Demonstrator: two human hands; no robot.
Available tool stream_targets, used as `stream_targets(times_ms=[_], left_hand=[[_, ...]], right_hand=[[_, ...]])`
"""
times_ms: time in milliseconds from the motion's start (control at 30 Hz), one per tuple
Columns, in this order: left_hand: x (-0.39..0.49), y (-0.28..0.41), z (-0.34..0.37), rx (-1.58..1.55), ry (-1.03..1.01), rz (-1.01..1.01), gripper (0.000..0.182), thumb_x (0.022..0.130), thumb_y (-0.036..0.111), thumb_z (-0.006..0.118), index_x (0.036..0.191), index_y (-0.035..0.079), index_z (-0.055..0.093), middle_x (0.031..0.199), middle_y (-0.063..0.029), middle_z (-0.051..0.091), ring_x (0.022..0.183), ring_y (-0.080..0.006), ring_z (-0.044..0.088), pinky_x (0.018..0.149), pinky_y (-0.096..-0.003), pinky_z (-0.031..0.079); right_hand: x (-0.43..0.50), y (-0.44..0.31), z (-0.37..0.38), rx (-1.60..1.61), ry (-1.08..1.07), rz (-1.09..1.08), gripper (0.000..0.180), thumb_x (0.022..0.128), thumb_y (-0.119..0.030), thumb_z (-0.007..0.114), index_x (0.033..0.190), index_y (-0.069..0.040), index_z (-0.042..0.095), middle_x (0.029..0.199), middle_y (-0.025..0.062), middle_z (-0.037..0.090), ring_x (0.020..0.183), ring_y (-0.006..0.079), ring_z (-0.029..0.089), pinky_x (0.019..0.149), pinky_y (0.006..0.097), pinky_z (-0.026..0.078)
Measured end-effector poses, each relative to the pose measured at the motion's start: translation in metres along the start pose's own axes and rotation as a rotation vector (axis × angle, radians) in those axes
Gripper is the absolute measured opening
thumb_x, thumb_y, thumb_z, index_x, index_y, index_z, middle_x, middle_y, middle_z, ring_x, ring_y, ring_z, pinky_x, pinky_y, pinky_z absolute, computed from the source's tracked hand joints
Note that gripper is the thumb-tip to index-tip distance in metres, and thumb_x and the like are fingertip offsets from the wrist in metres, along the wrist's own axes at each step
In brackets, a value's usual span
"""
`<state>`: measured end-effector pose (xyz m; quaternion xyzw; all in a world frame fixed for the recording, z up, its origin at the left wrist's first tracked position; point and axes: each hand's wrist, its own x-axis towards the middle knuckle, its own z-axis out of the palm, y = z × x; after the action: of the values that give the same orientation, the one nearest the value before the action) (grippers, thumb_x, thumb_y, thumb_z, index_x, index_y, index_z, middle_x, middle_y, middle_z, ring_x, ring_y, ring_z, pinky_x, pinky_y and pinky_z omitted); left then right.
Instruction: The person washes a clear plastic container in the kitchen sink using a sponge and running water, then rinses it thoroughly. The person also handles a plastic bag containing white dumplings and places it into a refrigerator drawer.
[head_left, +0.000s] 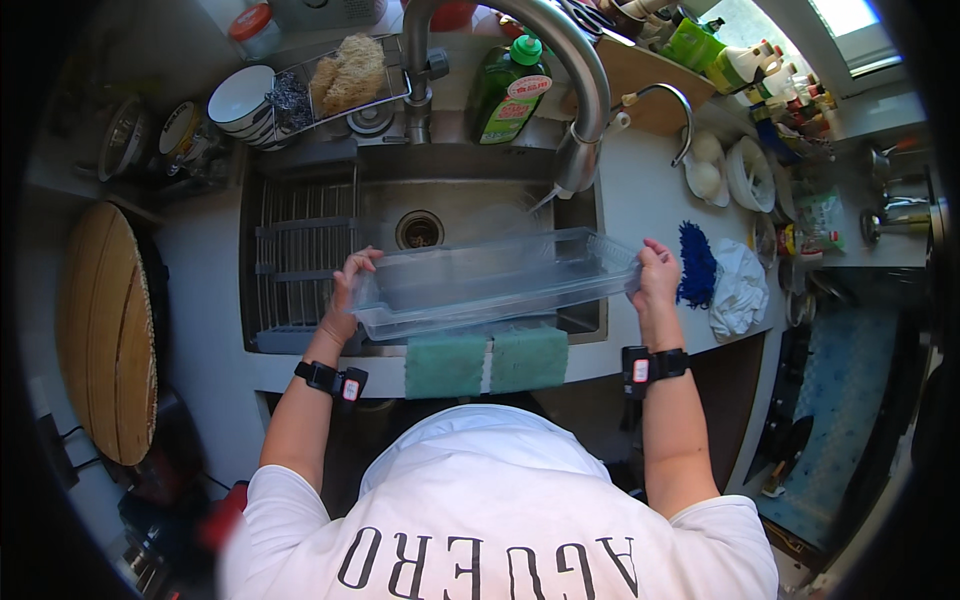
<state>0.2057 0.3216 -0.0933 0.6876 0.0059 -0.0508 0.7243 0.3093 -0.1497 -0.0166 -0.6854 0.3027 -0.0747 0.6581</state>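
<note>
A long clear plastic bin (487, 281) is held level across the front of a stainless steel sink (480, 196). My left hand (351, 289) grips its left end, and my right hand (657, 274) has hold of the right end. Behind the bin, a thin stream of water runs from the grey pull-down faucet (581, 154) into the basin. The sink drain (420, 229) shows just past the bin's far edge. Two green cloths (446, 366) hang over the counter edge below the bin.
A drying rack (306, 247) fills the sink's left side. Behind the sink stand a green dish soap bottle (510, 94) and a wire basket with a loofah (349, 75). Right of my right hand lie a blue chenille cloth (697, 264) and a crumpled white cloth (739, 289).
</note>
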Motion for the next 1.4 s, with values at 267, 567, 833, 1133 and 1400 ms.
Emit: stream_targets(times_ms=[267,567,833,1133,1400], left_hand=[[0.011,0.023,-0.006,-0.047,-0.252,-0.439,0.056,0.096,0.056,0.038,0.113,0.009,0.063,0.129,-0.0074,0.053,0.133,-0.021,0.034,0.114,-0.039,0.016],[0.043,0.063,0.144,0.499,-0.579,-0.141,0.068,0.088,0.048,0.059,0.134,0.001,0.045,0.133,-0.0192,0.051,0.125,-0.0321,0.047,0.103,-0.0406,0.038],[0.068,0.078,0.227,0.427,-0.097,0.307,0.032,0.081,0.025,0.072,0.095,0.002,0.057,0.09,-0.0166,0.061,0.084,-0.0339,0.061,0.07,-0.0403,0.048],[0.066,0.123,0.189,0.482,-0.131,0.293,0.039,0.075,0.032,0.079,0.07,0.003,0.053,0.061,-0.012,0.056,0.053,-0.0274,0.055,0.05,-0.0333,0.045],[0.058,0.139,0.199,0.453,-0.139,0.216,0.04,0.078,0.031,0.076,0.065,0.002,0.052,0.052,-0.0111,0.051,0.044,-0.0198,0.049,0.046,-0.0297,0.041]], right_hand=[[-0.029,-0.026,0.019,-0.136,0.019,-0.242,0.03,0.076,0.003,0.058,0.105,0.003,0.062,0.074,-0.0059,0.049,0.058,0.0025,0.039,0.051,0.0169,0.031],[-0.067,-0.046,0.064,-0.562,0.109,-0.702,0.027,0.075,0.002,0.058,0.099,-0.002,0.067,0.088,0.0046,0.053,0.067,0.0126,0.05,0.063,0.0245,0.044],[-0.11,-0.051,0.063,-0.18,-0.406,-0.309,0.031,0.082,-0.008,0.066,0.11,-0.002,0.053,0.088,0.0053,0.057,0.067,0.0126,0.054,0.061,0.0249,0.044],[-0.091,-0.046,0.014,0.066,-0.529,-0.23,0.022,0.089,0.001,0.053,0.111,-0.001,0.053,0.097,0.0056,0.058,0.072,0.0124,0.057,0.065,0.0245,0.047],[-0.095,-0.053,0.018,-0.276,-0.231,-0.797,0.023,0.08,0.007,0.061,0.099,-0.006,0.063,0.096,0.0075,0.06,0.083,0.0201,0.059,0.071,0.0299,0.05]])
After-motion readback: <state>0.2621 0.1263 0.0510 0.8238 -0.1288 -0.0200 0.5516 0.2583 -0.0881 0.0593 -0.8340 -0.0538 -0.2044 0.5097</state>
